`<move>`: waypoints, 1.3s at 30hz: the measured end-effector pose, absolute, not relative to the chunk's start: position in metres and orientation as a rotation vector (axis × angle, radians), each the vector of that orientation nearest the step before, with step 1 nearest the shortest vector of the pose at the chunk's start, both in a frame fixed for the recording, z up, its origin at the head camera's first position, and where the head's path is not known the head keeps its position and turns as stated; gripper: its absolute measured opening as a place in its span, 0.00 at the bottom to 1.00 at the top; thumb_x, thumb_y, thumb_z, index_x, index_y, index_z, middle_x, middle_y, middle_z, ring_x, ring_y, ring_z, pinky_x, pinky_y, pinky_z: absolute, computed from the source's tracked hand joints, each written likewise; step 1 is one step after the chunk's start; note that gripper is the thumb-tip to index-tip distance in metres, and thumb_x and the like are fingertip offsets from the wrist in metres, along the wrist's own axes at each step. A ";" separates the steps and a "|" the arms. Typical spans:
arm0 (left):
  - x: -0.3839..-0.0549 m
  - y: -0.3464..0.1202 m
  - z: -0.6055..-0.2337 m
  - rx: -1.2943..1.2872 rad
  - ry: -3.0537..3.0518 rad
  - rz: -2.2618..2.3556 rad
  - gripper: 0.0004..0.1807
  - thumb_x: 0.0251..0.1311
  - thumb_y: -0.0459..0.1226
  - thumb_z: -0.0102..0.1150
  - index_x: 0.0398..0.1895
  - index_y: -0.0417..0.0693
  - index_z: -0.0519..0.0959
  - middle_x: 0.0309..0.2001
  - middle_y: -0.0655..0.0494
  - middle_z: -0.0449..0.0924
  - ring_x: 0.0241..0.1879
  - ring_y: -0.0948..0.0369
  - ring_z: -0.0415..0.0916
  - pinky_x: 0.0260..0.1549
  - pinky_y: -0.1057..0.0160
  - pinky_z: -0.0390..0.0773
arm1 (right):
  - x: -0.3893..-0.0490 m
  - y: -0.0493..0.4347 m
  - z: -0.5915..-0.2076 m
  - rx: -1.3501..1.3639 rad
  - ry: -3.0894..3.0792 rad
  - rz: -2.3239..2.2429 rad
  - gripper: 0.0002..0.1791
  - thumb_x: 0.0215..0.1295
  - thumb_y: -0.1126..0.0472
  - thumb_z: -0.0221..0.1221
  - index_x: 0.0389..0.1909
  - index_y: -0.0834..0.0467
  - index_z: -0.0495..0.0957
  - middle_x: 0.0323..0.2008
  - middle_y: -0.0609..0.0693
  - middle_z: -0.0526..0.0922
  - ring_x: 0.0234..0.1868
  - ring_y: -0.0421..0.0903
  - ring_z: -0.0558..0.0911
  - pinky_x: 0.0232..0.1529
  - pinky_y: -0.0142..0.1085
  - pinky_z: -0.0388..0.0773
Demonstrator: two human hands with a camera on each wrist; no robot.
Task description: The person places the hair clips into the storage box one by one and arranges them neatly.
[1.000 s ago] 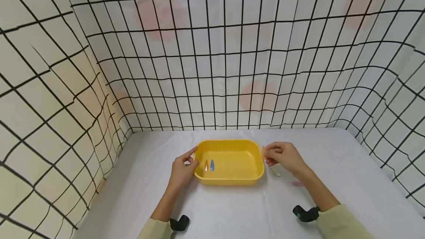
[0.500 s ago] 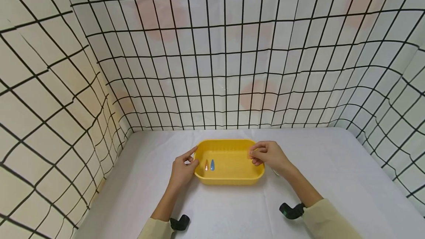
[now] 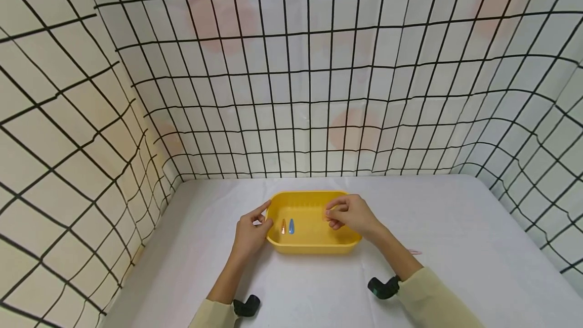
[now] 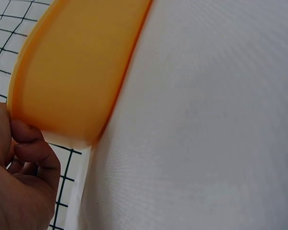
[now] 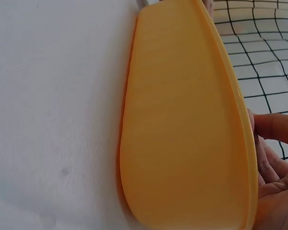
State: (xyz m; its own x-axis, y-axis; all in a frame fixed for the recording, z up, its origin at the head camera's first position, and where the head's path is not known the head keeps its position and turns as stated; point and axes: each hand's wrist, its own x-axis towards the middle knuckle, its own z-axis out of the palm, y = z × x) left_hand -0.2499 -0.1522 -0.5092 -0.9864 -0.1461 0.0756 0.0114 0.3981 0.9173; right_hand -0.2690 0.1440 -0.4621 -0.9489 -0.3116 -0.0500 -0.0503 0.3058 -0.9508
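Note:
A yellow plastic tray (image 3: 314, 248) stands on the white-covered table. At its left end my left hand (image 3: 249, 233) grips the rim, which the left wrist view shows closely. Two snap hair clips, one orange (image 3: 284, 226) and one blue (image 3: 291, 226), lie side by side on the tray's floor at the left. Over the right half of the tray, my right hand (image 3: 354, 214) pinches a small orange hair clip (image 3: 326, 214), mostly covered by the fingers. The tray's near wall blocks that clip in the right wrist view.
A pink hair clip (image 3: 415, 252) lies on the table right of the tray, partly behind the right forearm. White cloth walls with a black grid (image 3: 309, 115) enclose the table at the back and sides. Black wrist cameras (image 3: 383, 287) sit under both wrists.
My right hand has carried the orange hair clip leftward from beside the tray's right end to above its inside. The white clip on the table is now hidden. My left hand stays put.

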 end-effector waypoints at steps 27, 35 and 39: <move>-0.251 -0.153 -0.507 0.094 -2.514 -1.623 0.29 0.59 0.34 0.63 0.66 0.58 0.81 0.31 0.55 0.71 0.17 0.64 0.64 0.17 0.74 0.68 | -0.277 0.091 -0.483 -0.122 2.374 -1.531 0.04 0.65 0.68 0.66 0.39 0.64 0.84 0.26 0.56 0.88 0.21 0.47 0.85 0.28 0.36 0.86; -0.250 -0.152 -0.506 0.107 -2.517 -1.615 0.29 0.59 0.34 0.62 0.66 0.58 0.81 0.31 0.55 0.71 0.18 0.65 0.65 0.18 0.74 0.68 | -0.282 0.081 -0.487 -0.118 2.389 -1.453 0.04 0.65 0.66 0.66 0.39 0.63 0.85 0.25 0.54 0.87 0.20 0.45 0.84 0.27 0.34 0.84; -0.250 -0.151 -0.507 0.122 -2.522 -1.620 0.29 0.58 0.34 0.62 0.66 0.58 0.81 0.31 0.55 0.71 0.18 0.64 0.65 0.17 0.74 0.68 | -0.284 0.076 -0.489 -0.108 2.384 -1.445 0.04 0.64 0.68 0.66 0.38 0.64 0.84 0.24 0.54 0.86 0.19 0.44 0.83 0.25 0.34 0.84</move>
